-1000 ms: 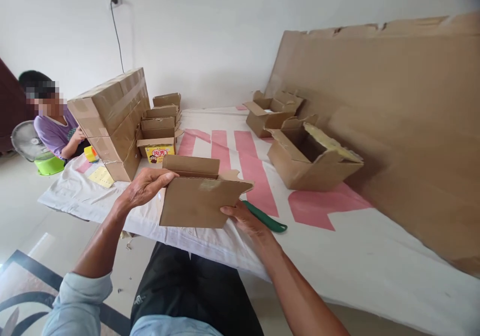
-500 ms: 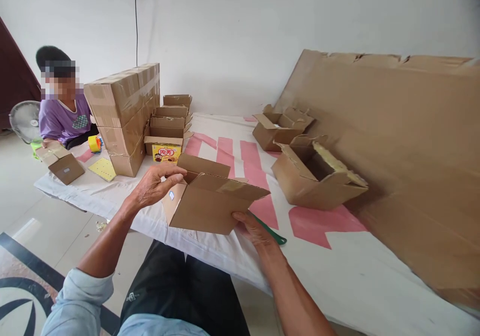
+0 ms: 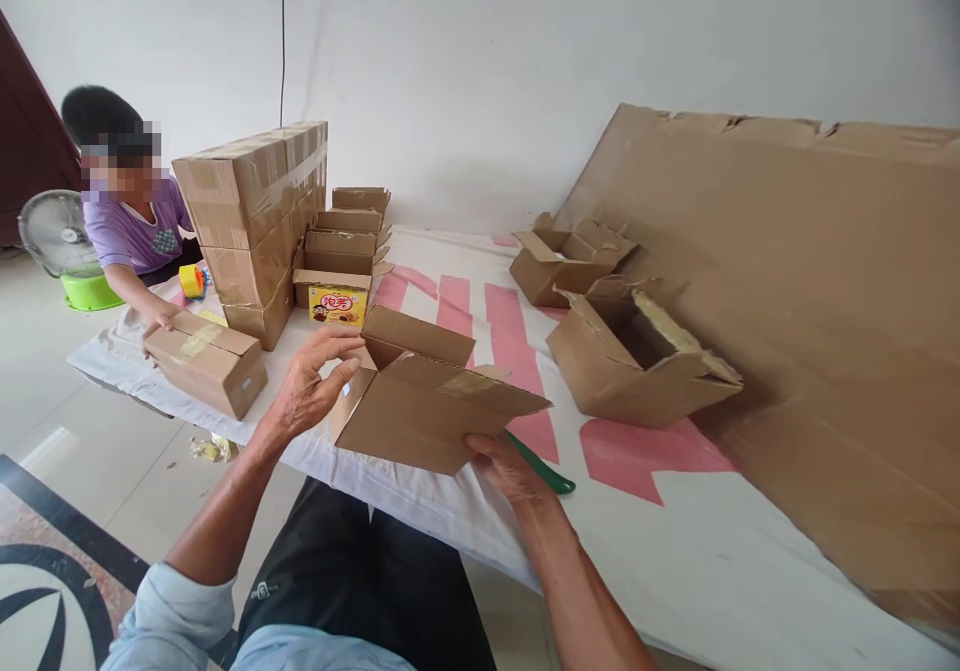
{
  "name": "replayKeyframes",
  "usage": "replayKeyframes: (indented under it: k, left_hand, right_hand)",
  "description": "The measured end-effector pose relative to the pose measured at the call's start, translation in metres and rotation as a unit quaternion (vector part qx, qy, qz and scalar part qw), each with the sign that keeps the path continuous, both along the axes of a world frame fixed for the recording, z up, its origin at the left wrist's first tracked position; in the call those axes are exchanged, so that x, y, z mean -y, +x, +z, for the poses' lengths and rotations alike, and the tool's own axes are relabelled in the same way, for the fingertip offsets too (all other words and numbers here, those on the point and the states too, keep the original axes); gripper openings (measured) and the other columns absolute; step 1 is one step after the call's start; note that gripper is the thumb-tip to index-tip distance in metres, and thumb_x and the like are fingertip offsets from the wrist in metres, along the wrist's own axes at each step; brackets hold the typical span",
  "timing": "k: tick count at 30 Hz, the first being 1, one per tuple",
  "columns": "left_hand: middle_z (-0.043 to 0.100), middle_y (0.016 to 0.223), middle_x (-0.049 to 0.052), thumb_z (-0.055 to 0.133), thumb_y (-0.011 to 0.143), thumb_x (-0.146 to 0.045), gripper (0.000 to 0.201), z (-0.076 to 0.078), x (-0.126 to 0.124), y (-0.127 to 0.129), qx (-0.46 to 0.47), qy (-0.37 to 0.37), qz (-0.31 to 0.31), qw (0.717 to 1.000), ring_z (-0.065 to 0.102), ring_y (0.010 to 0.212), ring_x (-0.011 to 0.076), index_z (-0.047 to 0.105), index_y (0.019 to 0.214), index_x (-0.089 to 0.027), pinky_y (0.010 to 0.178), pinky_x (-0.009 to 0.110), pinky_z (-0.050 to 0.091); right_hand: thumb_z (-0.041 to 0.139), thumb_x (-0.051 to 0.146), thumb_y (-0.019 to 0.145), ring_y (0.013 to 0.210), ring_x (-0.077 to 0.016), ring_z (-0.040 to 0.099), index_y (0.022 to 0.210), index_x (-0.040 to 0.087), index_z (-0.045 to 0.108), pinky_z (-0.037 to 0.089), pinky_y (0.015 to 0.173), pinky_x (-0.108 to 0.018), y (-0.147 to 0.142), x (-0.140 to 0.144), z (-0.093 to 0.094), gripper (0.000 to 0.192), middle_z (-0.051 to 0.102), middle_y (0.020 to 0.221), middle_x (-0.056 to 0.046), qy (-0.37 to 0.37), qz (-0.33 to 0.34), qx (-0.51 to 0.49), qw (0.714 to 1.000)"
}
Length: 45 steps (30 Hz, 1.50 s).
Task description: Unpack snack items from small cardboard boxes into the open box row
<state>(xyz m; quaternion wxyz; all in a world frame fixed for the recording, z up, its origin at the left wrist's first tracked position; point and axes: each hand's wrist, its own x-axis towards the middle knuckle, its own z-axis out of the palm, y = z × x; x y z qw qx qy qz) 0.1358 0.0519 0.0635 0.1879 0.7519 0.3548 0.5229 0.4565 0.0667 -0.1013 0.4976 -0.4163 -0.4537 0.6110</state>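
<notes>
An open cardboard box [image 3: 420, 416] with raised flaps is tilted at the near edge of the cloth-covered table. My right hand [image 3: 510, 466] grips its lower right corner, thumb on the near face and the other fingers hidden underneath. At the box's left end is my left hand [image 3: 315, 381], its fingers stretched toward the end flap and the thumb apart from them. Whether those fingertips touch the flap I cannot tell. Behind my right hand lies a green strip-like tool [image 3: 544, 466], partly covered by the box. The box's inside is mostly hidden.
Two open cartons [image 3: 637, 356] stand at right before a large cardboard sheet [image 3: 810, 351]. Taped cartons [image 3: 255, 221] are stacked at left, beside a row of open boxes and a yellow printed packet [image 3: 337, 304]. A co-worker's hand [image 3: 161, 321] rests on a closed carton [image 3: 214, 361].
The co-worker's carton has come further onto the table, toward me, covering most of the yellow card. My left hand's fingertips have drawn slightly back from the box, which has barely shifted.
</notes>
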Motion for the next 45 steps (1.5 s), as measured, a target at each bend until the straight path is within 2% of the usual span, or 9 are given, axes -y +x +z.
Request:
replayKeyframes:
  k: [4, 8, 12, 15, 24, 33, 36, 40, 45]
  left_hand:
    - [0.070, 0.142, 0.012, 0.063, 0.108, -0.043, 0.033, -0.017, 0.007, -0.002, 0.054, 0.005, 0.095, 0.994, 0.069, 0.129, 0.0250, 0.074, 0.134, -0.026, 0.098, 0.036, 0.061]
    - [0.070, 0.134, 0.011, 0.066, 0.105, -0.037, 0.029, -0.043, 0.012, -0.004, 0.102, 0.000, 0.192, 0.976, 0.072, 0.119, 0.0233, 0.073, 0.132, -0.027, 0.088, 0.033, 0.063]
    - [0.072, 0.124, 0.010, 0.069, 0.101, -0.034, 0.024, -0.069, 0.020, 0.002, 0.097, -0.071, 0.151, 0.981, 0.074, 0.105, 0.0215, 0.077, 0.122, -0.025, 0.078, 0.030, 0.063]
    - [0.071, 0.128, 0.012, 0.069, 0.101, -0.034, 0.029, -0.078, 0.028, 0.010, 0.087, -0.110, 0.108, 0.984, 0.072, 0.108, 0.0225, 0.077, 0.126, -0.024, 0.079, 0.031, 0.063]
    - [0.069, 0.122, 0.011, 0.063, 0.104, -0.029, 0.036, -0.074, 0.035, 0.024, 0.051, -0.117, 0.069, 0.989, 0.067, 0.113, 0.0239, 0.077, 0.137, -0.026, 0.092, 0.037, 0.060]
    - [0.070, 0.118, 0.011, 0.064, 0.102, -0.028, 0.033, -0.072, 0.042, 0.026, 0.077, -0.120, 0.051, 0.988, 0.068, 0.112, 0.0232, 0.080, 0.131, -0.025, 0.090, 0.035, 0.060]
    - [0.070, 0.122, 0.011, 0.072, 0.101, -0.036, 0.032, -0.068, 0.047, 0.026, 0.097, -0.130, 0.048, 0.986, 0.069, 0.114, 0.0236, 0.080, 0.130, -0.027, 0.093, 0.036, 0.060]
    - [0.072, 0.121, 0.009, 0.087, 0.089, -0.045, 0.035, -0.063, 0.046, 0.022, 0.114, -0.165, 0.033, 0.979, 0.071, 0.113, 0.0244, 0.083, 0.119, -0.027, 0.091, 0.035, 0.060]
    - [0.074, 0.119, 0.009, 0.090, 0.086, -0.047, 0.034, -0.059, 0.042, 0.017, 0.117, -0.185, 0.018, 0.975, 0.072, 0.110, 0.0235, 0.085, 0.111, -0.025, 0.089, 0.034, 0.062]
  right_hand:
    - [0.095, 0.048, 0.057, 0.119, -0.0367, 0.074, 0.122, 0.035, 0.075, 0.060, 0.106, -0.053, -0.003, 0.005, 0.003, 0.069, 0.085, 0.114, -0.004, -0.018, -0.013, -0.030, 0.999]
    - [0.098, 0.041, 0.052, 0.122, -0.0370, 0.074, 0.120, 0.036, 0.076, 0.063, 0.104, -0.049, 0.001, 0.012, 0.001, 0.071, 0.086, 0.113, 0.000, -0.041, -0.035, -0.083, 0.995]
    - [0.097, 0.038, 0.054, 0.122, -0.0363, 0.074, 0.118, 0.036, 0.077, 0.065, 0.102, -0.048, 0.009, 0.017, -0.008, 0.067, 0.086, 0.113, 0.003, -0.056, -0.068, -0.113, 0.990]
    - [0.097, 0.035, 0.053, 0.119, -0.0359, 0.076, 0.118, 0.036, 0.078, 0.067, 0.099, -0.047, 0.012, 0.020, -0.013, 0.068, 0.086, 0.112, 0.003, -0.068, -0.082, -0.128, 0.986]
    - [0.098, 0.029, 0.048, 0.111, -0.0350, 0.079, 0.107, 0.034, 0.079, 0.070, 0.090, -0.044, 0.015, 0.020, -0.018, 0.063, 0.086, 0.108, 0.002, -0.075, -0.102, -0.138, 0.982]
    - [0.095, 0.026, 0.049, 0.104, -0.0302, 0.079, 0.103, 0.034, 0.080, 0.069, 0.081, -0.038, 0.018, 0.019, -0.030, 0.057, 0.085, 0.101, 0.004, -0.078, -0.106, -0.164, 0.978]
    - [0.095, 0.025, 0.048, 0.100, -0.0285, 0.078, 0.097, 0.034, 0.079, 0.068, 0.078, -0.036, 0.018, 0.018, -0.032, 0.052, 0.085, 0.100, 0.003, -0.074, -0.108, -0.175, 0.976]
    - [0.095, 0.023, 0.049, 0.103, -0.0307, 0.079, 0.094, 0.035, 0.077, 0.069, 0.082, -0.040, 0.017, 0.018, -0.032, 0.049, 0.085, 0.101, 0.004, -0.062, -0.102, -0.181, 0.976]
    - [0.095, 0.025, 0.048, 0.103, -0.0295, 0.078, 0.099, 0.033, 0.079, 0.069, 0.086, -0.038, 0.016, 0.019, -0.030, 0.055, 0.085, 0.105, 0.003, -0.068, -0.105, -0.179, 0.976]
